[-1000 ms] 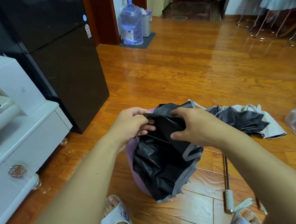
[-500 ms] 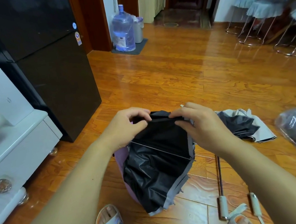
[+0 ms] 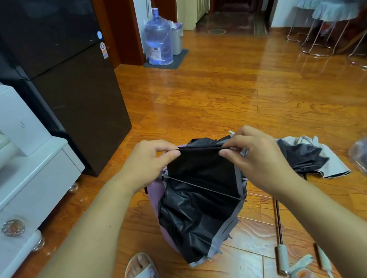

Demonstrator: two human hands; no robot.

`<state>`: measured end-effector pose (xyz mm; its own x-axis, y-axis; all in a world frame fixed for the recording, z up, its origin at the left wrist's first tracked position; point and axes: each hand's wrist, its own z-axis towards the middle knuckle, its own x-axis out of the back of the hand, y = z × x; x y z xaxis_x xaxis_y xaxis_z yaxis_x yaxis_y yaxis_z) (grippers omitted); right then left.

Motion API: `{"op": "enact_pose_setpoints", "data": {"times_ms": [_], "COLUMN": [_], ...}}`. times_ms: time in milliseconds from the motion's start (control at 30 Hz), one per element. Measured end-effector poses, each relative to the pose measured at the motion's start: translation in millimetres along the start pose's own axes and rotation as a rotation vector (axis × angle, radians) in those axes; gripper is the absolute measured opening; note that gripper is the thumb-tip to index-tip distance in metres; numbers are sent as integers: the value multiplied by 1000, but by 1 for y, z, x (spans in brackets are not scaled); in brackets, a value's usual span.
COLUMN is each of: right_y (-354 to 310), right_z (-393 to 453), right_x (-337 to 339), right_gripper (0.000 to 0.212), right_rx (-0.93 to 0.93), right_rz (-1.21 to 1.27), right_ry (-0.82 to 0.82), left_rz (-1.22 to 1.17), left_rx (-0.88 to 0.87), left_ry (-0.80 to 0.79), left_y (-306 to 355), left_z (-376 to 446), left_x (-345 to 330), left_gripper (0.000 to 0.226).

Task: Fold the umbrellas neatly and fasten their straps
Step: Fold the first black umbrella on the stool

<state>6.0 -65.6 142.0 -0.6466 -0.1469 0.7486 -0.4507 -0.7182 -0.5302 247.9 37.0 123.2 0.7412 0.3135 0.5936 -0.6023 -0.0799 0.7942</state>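
Black-lined purple fabric umbrella canopy [image 3: 200, 206] hangs above the glossy wooden floor [image 3: 218, 92], its folded top edge stretched between left hand [image 3: 145, 165] and right hand [image 3: 257, 159], fingers pinching each end.

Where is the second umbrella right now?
In the head view, the second umbrella lies on the floor, just beyond the right hand.

Bright, even indoor light. Glare streaks on wooden floor [image 3: 228, 81] beyond the hands. Wide-angle bending at edges; stools [image 3: 334, 14] slightly blurred.
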Motion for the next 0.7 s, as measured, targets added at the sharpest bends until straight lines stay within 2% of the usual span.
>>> {"op": "enact_pose_setpoints", "data": {"times_ms": [100,267,400,467,533,567,633,700], "right_y": [-2,-3,0,-1,-2,-3,-2,1], "right_z": [1,6,6,9,15,19,25,27], "right_x": [-2,-2,4,7,6,4,0,-2], "right_gripper": [1,11,35,48,55,47,17,7], "right_rx": [-136,-309,-322,-325,-306,-290,-284,-275], "right_rz": [93,371,540,495,349,285,235,242], "right_ry": [62,110,115,43,-86,-130,-117,-61], "left_rz": [-110,-275,-411,-432,-446,-457,-458,-382], "left_rx": [38,58,74,74,57,47,54,128], "left_ry": [15,45,56,62,67,76,134,242], "left_y": [3,4,4,7,11,12,11,7], "left_z": [1,4,7,10,13,14,18,19], "left_x": [0,0,-1,-4,-8,-11,-16,-16], "left_gripper": [10,13,19,21,25,27,29,23]}}
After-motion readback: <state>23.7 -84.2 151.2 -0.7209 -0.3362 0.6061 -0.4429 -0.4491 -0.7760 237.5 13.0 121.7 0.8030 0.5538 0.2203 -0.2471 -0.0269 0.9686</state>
